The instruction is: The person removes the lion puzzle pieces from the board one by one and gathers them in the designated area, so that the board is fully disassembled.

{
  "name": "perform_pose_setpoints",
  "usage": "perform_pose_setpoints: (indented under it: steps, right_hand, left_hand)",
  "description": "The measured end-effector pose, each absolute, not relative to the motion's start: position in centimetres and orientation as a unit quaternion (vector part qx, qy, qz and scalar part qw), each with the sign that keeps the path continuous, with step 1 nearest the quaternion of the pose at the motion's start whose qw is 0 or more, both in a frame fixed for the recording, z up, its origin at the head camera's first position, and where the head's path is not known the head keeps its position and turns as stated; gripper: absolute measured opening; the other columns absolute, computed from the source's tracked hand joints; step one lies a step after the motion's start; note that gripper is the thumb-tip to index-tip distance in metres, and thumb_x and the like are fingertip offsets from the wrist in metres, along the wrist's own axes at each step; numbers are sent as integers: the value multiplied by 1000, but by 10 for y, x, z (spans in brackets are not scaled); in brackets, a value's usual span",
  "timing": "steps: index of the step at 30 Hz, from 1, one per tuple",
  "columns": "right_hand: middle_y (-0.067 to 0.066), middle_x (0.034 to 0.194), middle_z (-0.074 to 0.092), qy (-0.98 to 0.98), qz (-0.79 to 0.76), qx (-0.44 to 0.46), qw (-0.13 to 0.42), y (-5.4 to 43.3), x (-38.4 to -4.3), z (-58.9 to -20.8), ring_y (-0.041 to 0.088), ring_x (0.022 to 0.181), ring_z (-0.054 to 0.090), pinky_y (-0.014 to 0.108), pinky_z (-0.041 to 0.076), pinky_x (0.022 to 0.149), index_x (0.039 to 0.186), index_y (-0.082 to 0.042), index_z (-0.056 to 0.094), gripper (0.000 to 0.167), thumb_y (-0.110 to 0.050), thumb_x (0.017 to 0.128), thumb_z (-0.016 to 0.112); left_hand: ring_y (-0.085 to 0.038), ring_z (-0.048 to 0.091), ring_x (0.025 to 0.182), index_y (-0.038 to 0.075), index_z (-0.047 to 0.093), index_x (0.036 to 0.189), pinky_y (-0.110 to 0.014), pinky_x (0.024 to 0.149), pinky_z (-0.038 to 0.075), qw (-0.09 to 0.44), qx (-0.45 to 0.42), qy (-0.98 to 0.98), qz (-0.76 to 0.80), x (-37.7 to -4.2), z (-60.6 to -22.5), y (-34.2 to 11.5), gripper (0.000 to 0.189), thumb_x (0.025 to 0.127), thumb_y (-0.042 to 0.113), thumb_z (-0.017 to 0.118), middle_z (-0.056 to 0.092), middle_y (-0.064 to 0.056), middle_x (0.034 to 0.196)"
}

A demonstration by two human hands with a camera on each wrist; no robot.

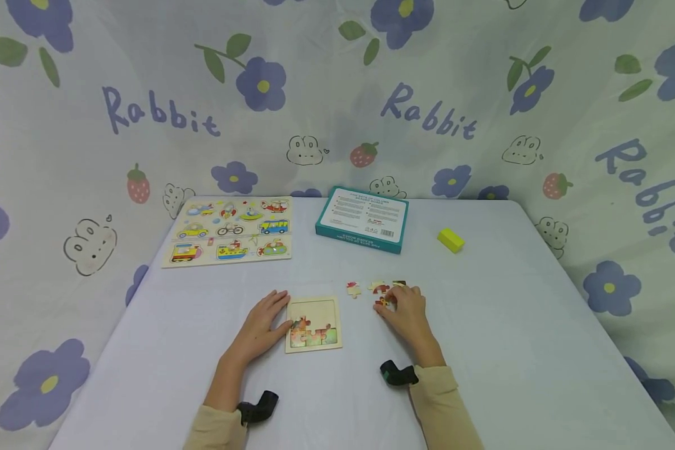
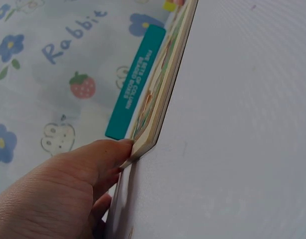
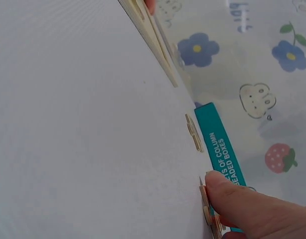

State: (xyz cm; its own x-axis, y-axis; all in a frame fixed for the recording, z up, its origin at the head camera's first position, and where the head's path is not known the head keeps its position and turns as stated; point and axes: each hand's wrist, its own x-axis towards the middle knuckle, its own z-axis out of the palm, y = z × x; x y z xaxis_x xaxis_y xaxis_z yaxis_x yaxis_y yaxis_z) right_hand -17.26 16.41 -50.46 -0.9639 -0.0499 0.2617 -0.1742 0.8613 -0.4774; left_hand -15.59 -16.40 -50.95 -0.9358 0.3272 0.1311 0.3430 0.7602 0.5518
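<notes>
A square wooden puzzle board [image 1: 313, 305] lies in the middle of the table, its lower part filled with several joined puzzle pieces [image 1: 315, 336]. My left hand [image 1: 260, 328] rests at the board's left edge with its fingers extended. In the left wrist view the thumb touches the board's corner [image 2: 143, 148]. To the right of the board, my right hand [image 1: 409, 314] pinches a red and brown puzzle piece [image 1: 382, 301] between thumb and fingers, close to the tabletop. Just beyond lie loose pieces: a pale one with red [image 1: 353, 289], a red-patterned one [image 1: 378, 287] and a dark-edged one [image 1: 399, 283].
At the back left lies a larger picture board [image 1: 229, 231] with vehicle shapes. A teal box [image 1: 362, 219] stands at the back middle, and a yellow block [image 1: 450, 240] sits to its right. A printed cloth [image 1: 326, 112] hangs behind the white table [image 1: 529, 350].
</notes>
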Motion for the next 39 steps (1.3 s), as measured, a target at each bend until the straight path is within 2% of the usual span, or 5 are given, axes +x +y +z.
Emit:
perform_pose_setpoints:
  steps: [6, 14, 20, 28, 39]
  right_hand:
    - [7, 90, 61, -956, 262, 60, 118, 164, -172, -503, 24, 82, 43, 35, 33, 65, 84, -10, 63, 30, -33, 71, 78]
    - [6, 88, 61, -955, 250, 74, 141, 165, -171, -504, 24, 81, 43, 35, 33, 64, 83, -10, 65, 29, -33, 71, 78]
    - [5, 82, 58, -939, 286, 101, 162, 162, -171, -504, 22, 78, 43, 34, 36, 66, 80, -7, 66, 21, -23, 73, 77]
    - [-2, 88, 56, -921, 318, 170, 148, 141, -167, -505, 10, 81, 52, 25, 49, 67, 82, -12, 63, 5, -10, 81, 68]
    - [-3, 96, 56, -884, 332, 308, 116, 97, -151, -503, 9, 93, 53, 24, 48, 77, 88, -12, 64, 7, -8, 83, 66]
  left_hand:
    - [-30, 24, 134, 3, 45, 135, -51, 106, 21, 12, -179, -938, -297, -157, -508, -163, 58, 85, 26, 65, 38, -10, 142]
    - [-31, 25, 134, 2, 45, 134, -51, 106, 21, 16, -181, -937, -297, -156, -509, -163, 58, 85, 26, 65, 39, -10, 141]
    - [-32, 25, 133, 2, 45, 134, -51, 106, 22, 18, -184, -938, -294, -156, -509, -164, 57, 86, 26, 64, 39, -11, 141]
    - [-32, 25, 133, 1, 44, 134, -52, 105, 21, 12, -185, -936, -300, -154, -506, -165, 56, 87, 24, 63, 38, -12, 141]
    - [-32, 24, 134, 1, 44, 134, -52, 106, 20, 12, -187, -930, -317, -154, -507, -165, 49, 90, 16, 58, 38, -13, 141]
